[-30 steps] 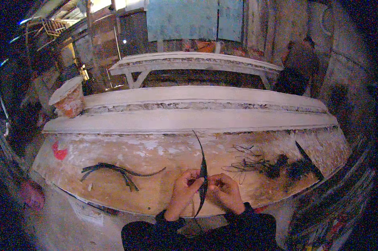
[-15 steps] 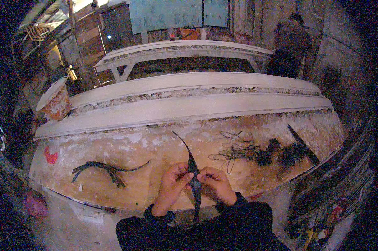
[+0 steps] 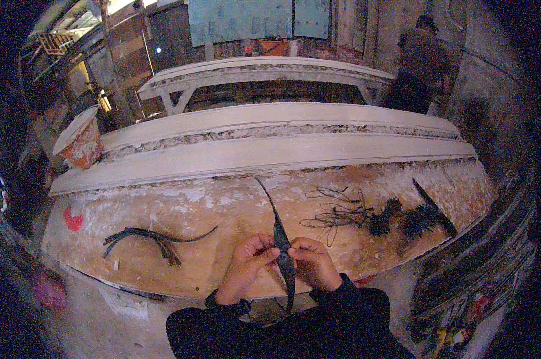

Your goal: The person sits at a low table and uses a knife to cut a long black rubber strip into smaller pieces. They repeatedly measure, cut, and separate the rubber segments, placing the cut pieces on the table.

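Note:
My left hand [image 3: 250,261] and my right hand [image 3: 311,261] pinch the middle of a long dark strip [image 3: 285,275] from either side. Its thin upper end curves away over the wooden table [image 3: 204,278], and its lower end hangs toward my body. The strip is widest around my fingers; its material is hard to tell. On the left of the table lies a small bundle of dark strips [image 3: 157,236], apart from my hands. To the right rest thin looped dark wires or cords [image 3: 336,215] beside dark bristly clumps [image 3: 396,218].
A long dark pointed blade-like piece [image 3: 432,206] lies at the table's right. Behind run long whitish moulding pieces [image 3: 294,154]. A stained bucket [image 3: 81,146] stands at the back left, near a red patch [image 3: 73,219]. Another person [image 3: 418,63] stands at the far right.
The strip has tilted slightly, its upper end reaching farther away and a bit to the right. Both hands keep their pinch and have barely shifted. The person behind has moved slightly.

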Demonstrator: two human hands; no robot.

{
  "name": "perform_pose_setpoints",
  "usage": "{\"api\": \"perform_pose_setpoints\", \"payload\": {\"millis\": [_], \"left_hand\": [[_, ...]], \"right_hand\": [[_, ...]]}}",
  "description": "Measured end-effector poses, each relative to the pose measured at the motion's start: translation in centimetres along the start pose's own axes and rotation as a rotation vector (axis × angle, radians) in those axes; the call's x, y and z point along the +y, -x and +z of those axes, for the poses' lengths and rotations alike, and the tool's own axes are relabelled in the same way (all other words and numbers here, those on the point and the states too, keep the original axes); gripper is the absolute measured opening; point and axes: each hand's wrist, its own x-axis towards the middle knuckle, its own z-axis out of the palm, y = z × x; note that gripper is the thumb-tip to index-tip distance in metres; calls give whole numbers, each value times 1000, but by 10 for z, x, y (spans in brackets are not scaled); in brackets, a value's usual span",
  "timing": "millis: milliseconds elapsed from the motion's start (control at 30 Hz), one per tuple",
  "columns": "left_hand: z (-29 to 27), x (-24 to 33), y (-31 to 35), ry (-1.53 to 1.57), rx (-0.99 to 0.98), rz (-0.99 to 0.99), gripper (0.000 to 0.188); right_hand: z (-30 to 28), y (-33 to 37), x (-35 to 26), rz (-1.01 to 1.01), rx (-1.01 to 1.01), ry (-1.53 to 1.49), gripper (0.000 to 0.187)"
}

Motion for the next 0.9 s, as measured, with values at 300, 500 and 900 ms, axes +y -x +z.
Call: {"api": "perform_pose_setpoints", "payload": {"millis": [300,500,900], "left_hand": [[-4,-5,1,28,60,-101,9],[-4,-9,-1,-28,174,-55,11],[0,3,1,-26,-54,7,24]], "right_hand": [[1,2,-3,45,7,311,11],[1,3,-2,11,-86,439,9],[4,0,-1,-96,59,297,12]]}}
